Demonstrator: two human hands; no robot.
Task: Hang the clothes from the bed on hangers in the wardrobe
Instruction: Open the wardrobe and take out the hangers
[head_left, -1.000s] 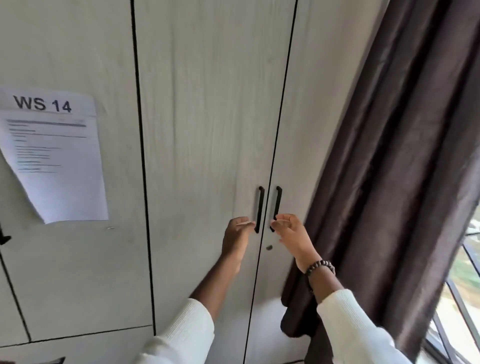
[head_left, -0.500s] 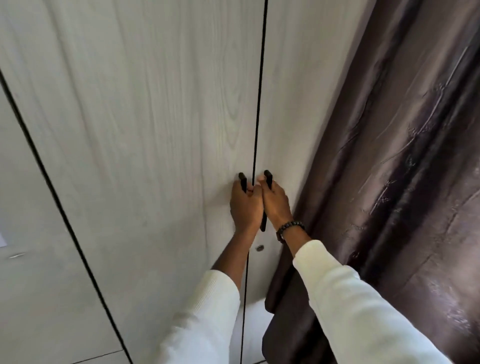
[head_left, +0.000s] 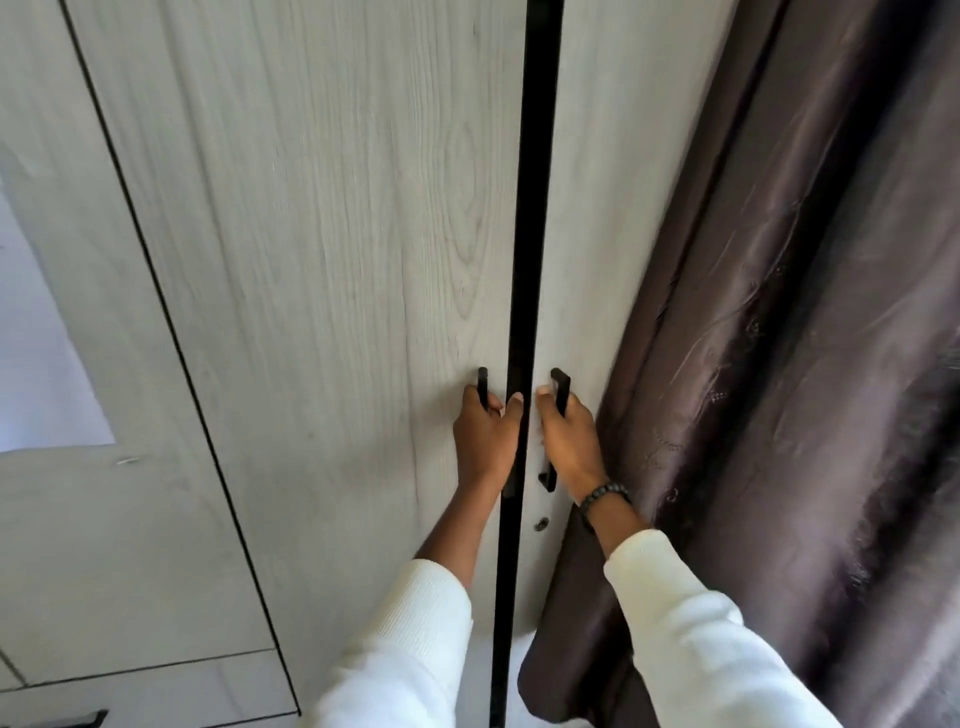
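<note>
Standing at the pale wood-grain wardrobe (head_left: 322, 260), you hold one black handle in each grip: your left hand (head_left: 485, 441) curls round the left handle (head_left: 483, 387), your right hand (head_left: 569, 441) round the right handle (head_left: 560, 395). A dark gap (head_left: 530, 208) runs between the two doors. A brown curtain (head_left: 805, 364) hangs just beside the right door's edge, touching your right sleeve (head_left: 701, 639). A taped paper sheet (head_left: 41, 353) sits far left. No clothes or hangers are in view.

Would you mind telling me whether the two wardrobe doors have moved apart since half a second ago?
Yes. The dark gap between the left door and right door has widened, and the handles gripped by the left hand and right hand now sit further apart.
</note>
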